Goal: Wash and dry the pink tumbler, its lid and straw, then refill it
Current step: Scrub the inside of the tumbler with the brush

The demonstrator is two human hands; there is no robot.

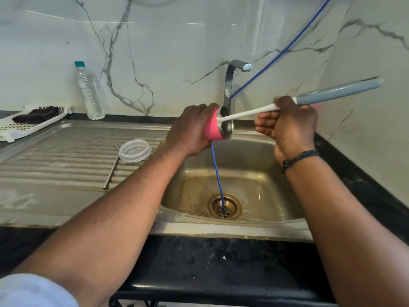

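Pink tumbler [213,129], frame centre, tipped sideways over sink [254,149] for brush access: left hand [190,129] wrapped around body; right hand [287,122] clenching brush [287,103]. Lid [135,150], straw [111,166] parked centre-left on drainboard.

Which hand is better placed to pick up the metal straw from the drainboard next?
Left, probably. The thin metal straw lies left of the sink, on the left hand's side, though it holds the pink tumbler. The right hand grips the long-handled brush.

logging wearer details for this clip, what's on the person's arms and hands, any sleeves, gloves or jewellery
Both forearms are bare and neither hand is gloved. The right wrist carries a thin dark cord bracelet with a knot. A pale, light-coloured sleeve shows at the left upper arm. No rings or watch visible.
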